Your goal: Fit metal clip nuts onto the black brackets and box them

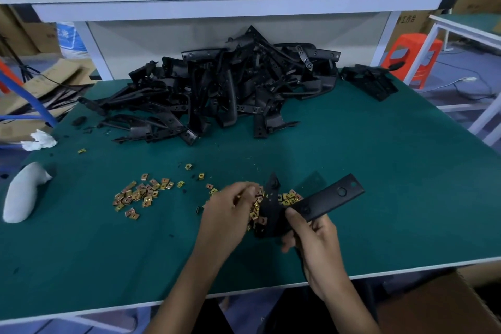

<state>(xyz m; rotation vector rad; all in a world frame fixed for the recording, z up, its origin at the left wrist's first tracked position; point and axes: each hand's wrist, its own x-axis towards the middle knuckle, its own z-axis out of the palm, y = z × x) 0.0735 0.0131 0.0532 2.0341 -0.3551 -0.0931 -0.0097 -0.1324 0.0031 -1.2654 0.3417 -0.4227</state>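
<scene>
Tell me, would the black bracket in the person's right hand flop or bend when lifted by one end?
Probably stiff: the bracket juts straight past the right hand without sagging. Likely light, since fingers at one end carry it. Being flat, it should slide rather than roll.

The green counter (379,171) carries a heap of black brackets (230,89), with brass clip nuts (138,195) scattered in front of the heap and a pale grey bundle (21,192) to its front left.

The cardboard box (405,25) at right reads "工作台" (print on the blue bag (67,35) is blurred).
</scene>
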